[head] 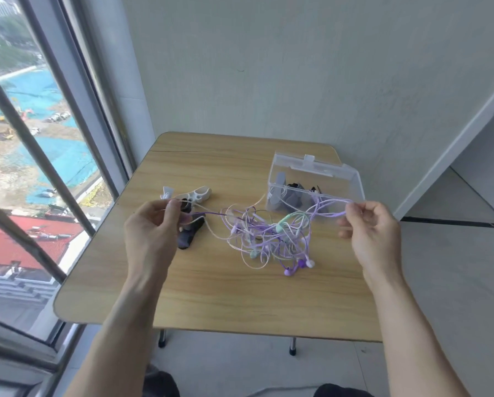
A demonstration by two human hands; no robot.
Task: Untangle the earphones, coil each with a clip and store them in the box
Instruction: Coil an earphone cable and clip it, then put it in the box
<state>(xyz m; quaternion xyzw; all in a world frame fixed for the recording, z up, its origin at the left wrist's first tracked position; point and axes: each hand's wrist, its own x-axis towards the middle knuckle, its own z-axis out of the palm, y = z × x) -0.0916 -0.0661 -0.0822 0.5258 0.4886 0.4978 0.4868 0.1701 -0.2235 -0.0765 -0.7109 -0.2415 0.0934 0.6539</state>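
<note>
A tangle of purple, pink and mint earphones [268, 236] hangs between my hands above the wooden table [211, 296]. My left hand [151, 233] pinches a purple cable at the left. Farther right, my right hand [371, 227] pinches another purple strand in front of the box. Purple earbuds [300, 266] dangle at the bottom of the knot. The clear plastic box [314, 184] stands open at the back right, with dark and grey clips inside. A white clip [195, 194] and a dark clip [190, 234] lie on the table by my left hand.
The small table stands against a grey wall, with a large window [39, 167] to the left. Its front edge is near my knees. Bare wood shows in the near half of the tabletop.
</note>
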